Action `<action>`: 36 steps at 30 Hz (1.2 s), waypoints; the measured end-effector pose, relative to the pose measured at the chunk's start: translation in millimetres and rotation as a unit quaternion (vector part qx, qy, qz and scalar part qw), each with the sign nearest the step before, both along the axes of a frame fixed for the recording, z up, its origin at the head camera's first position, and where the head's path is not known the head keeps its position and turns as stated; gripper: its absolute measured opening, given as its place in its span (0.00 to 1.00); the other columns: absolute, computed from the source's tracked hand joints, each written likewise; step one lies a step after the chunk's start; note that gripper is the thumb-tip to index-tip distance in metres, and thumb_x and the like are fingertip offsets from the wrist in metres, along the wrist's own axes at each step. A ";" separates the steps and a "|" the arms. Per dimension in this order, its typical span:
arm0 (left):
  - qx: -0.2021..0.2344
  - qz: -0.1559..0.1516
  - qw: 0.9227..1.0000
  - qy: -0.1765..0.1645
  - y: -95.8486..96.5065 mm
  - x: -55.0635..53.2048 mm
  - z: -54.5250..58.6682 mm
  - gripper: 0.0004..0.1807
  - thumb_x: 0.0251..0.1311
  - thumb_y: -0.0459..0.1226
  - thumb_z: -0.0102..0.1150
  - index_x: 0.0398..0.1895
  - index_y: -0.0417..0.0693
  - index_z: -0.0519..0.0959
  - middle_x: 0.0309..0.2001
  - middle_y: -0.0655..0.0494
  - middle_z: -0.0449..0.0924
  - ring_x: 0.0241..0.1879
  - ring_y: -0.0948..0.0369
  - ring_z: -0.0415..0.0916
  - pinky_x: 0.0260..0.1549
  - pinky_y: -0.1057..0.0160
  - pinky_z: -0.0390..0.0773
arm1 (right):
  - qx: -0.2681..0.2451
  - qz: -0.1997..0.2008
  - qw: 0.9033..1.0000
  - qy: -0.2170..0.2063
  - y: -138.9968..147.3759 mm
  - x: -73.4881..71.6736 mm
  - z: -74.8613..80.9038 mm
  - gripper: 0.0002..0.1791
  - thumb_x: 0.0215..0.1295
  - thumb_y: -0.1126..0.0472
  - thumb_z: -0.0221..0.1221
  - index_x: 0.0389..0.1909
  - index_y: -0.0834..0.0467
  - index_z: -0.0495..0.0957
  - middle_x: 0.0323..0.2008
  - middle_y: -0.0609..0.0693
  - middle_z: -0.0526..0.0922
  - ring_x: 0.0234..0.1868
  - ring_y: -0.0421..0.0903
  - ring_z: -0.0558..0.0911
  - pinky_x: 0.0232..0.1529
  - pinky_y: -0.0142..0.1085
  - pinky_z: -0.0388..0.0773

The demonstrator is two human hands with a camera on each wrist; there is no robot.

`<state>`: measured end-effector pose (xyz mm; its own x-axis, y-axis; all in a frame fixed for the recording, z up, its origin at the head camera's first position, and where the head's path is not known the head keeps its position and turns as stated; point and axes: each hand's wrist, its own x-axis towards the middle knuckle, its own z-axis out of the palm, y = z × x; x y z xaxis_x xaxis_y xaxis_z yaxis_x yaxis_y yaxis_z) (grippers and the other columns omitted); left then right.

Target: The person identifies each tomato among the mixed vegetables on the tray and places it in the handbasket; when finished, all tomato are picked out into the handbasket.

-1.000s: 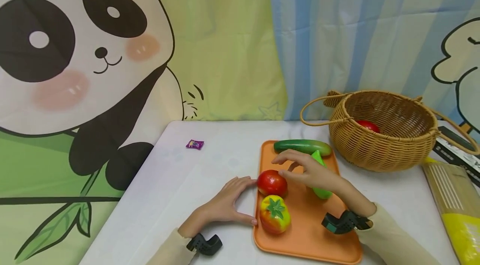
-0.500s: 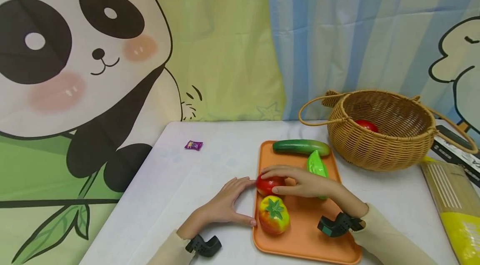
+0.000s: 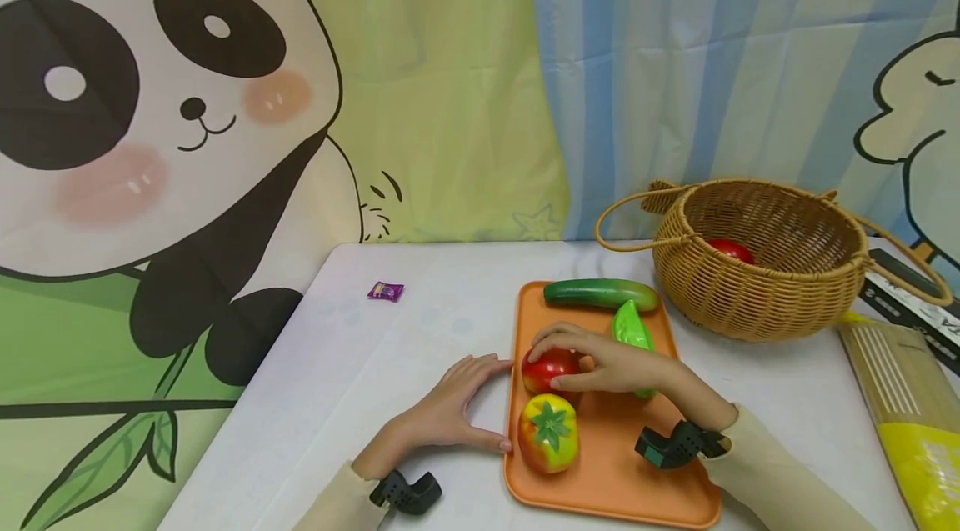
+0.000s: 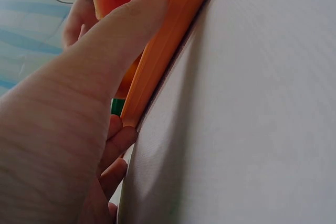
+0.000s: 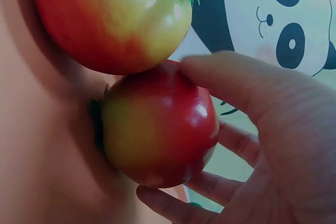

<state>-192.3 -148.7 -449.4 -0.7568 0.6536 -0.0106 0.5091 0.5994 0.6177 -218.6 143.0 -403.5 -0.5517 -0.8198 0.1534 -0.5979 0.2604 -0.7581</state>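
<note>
My right hand [image 3: 600,360] holds a shiny red toy tomato [image 3: 551,370] with its thumb and curled fingers. In the right wrist view the tomato [image 5: 160,127] shows a yellowish side, and its green leaves face the tray. Close beside it sits a yellow-and-red toy tomato [image 3: 550,435] with a green leaf crown on top. Both are at the left side of an orange tray [image 3: 622,481]. My left hand [image 3: 444,408] lies on the table with thumb and fingers spread, fingertips against the tray's left edge. A green pointed toy vegetable [image 3: 632,324] is partly hidden behind my right hand.
A toy cucumber [image 3: 600,294] lies across the tray's far end. Behind it to the right stands a wicker basket [image 3: 757,298] with a red item [image 3: 731,250] inside. A purple wrapped candy [image 3: 386,291] lies far left; a brown-and-yellow package [image 3: 900,398] lies at right.
My right hand has come down and left onto the red toy tomato and taken hold of it. The tomato has shifted slightly right. My left hand keeps its place at the tray's edge.
</note>
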 end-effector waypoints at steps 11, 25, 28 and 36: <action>0.008 -0.005 1.000 0.004 0.2 0.1 1.8 0.54 0.43 0.60 0.73 0.74 0.59 0.59 0.74 0.58 0.58 0.75 0.56 0.47 0.74 0.47 0.41 | 0.002 -0.003 1.000 -0.031 -1.1 -0.2 -0.9 0.23 0.67 0.54 0.62 0.61 0.51 0.70 0.63 0.52 0.69 0.62 0.54 0.71 0.58 0.41 0.75; 0.010 -0.003 1.000 0.002 0.3 0.7 1.7 0.54 0.43 0.61 0.73 0.74 0.60 0.59 0.74 0.59 0.58 0.75 0.56 0.47 0.74 0.47 0.42 | -0.010 -0.037 0.999 -0.039 5.3 -2.1 3.0 0.27 0.64 0.55 0.65 0.62 0.54 0.71 0.63 0.54 0.71 0.60 0.55 0.73 0.53 0.42 0.79; 0.012 -0.006 1.000 0.008 0.0 0.9 2.0 0.54 0.43 0.60 0.73 0.74 0.58 0.59 0.74 0.58 0.58 0.75 0.56 0.47 0.74 0.47 0.42 | -0.009 -0.047 0.998 -0.038 6.9 -2.0 6.0 0.27 0.63 0.54 0.65 0.62 0.54 0.71 0.63 0.54 0.72 0.58 0.54 0.74 0.51 0.41 0.80; 0.014 -0.009 1.000 0.008 0.4 1.1 2.5 0.54 0.43 0.59 0.74 0.74 0.58 0.59 0.74 0.58 0.58 0.75 0.56 0.47 0.74 0.47 0.41 | -0.018 -0.061 0.998 0.015 12.1 -3.3 12.5 0.26 0.62 0.56 0.66 0.61 0.54 0.73 0.63 0.57 0.72 0.56 0.51 0.74 0.47 0.39 0.80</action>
